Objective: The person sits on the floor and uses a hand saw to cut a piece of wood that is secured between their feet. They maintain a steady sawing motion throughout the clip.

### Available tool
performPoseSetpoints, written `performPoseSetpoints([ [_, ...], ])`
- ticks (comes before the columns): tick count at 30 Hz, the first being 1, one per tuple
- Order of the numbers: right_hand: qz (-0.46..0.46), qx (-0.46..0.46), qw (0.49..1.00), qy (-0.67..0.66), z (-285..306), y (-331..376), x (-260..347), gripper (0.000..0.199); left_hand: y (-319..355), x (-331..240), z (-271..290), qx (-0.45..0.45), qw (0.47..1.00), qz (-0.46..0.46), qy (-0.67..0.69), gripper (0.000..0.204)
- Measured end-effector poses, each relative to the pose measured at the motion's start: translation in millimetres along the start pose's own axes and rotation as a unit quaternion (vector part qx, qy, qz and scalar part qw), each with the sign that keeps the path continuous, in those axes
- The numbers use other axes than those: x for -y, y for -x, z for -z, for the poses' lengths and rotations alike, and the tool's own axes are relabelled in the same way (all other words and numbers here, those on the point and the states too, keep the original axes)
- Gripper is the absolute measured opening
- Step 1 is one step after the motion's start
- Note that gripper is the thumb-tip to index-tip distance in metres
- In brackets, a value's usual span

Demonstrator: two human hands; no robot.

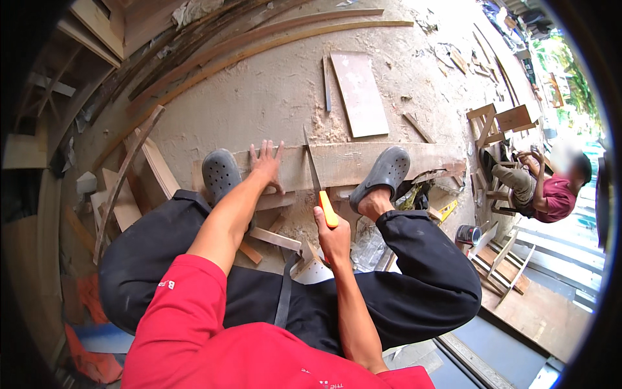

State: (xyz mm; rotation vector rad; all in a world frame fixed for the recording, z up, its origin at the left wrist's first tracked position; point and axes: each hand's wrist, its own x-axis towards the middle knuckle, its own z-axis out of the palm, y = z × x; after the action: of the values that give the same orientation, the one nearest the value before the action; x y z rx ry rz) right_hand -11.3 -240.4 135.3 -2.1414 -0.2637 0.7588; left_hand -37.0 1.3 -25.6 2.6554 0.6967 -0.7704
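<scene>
A long wooden plank (350, 161) lies crosswise before me, raised on wood pieces below it. My left hand (266, 165) presses on it with fingers spread, beside my left grey clog. With my right hand (334, 238) I grip the yellow-orange handle of a hand saw (315, 170). The saw's thin blade crosses the plank between my two feet, its tip reaching past the far edge. My right clog (387, 170) rests on the plank, right of the blade. How deep the blade sits in the wood I cannot tell.
Beyond the plank lie a pale flat board (360, 94), a narrow strip (326, 84) and sawdust. Long wood strips (285, 39) stretch along the far left. On the right, a person (551, 188) sits near wooden frames, and a paint can (468, 235) stands closer to me.
</scene>
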Motion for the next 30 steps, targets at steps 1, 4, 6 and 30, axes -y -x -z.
performPoseSetpoints([
  [1,-0.006,0.007,1.000,0.018,3,2,10,0.045,1,5,0,0.001,1.000,-0.003,0.005,0.163],
  [4,-0.014,0.017,0.998,0.061,23,26,24,0.044,1,9,2,0.059,0.998,0.000,0.030,0.167],
  [6,-0.040,0.028,0.996,0.073,41,47,38,0.043,-2,9,3,0.087,0.995,0.007,0.039,0.168],
  [30,0.022,0.023,0.998,0.047,27,25,30,0.022,-7,-13,24,0.124,0.990,0.067,0.014,0.162],
])
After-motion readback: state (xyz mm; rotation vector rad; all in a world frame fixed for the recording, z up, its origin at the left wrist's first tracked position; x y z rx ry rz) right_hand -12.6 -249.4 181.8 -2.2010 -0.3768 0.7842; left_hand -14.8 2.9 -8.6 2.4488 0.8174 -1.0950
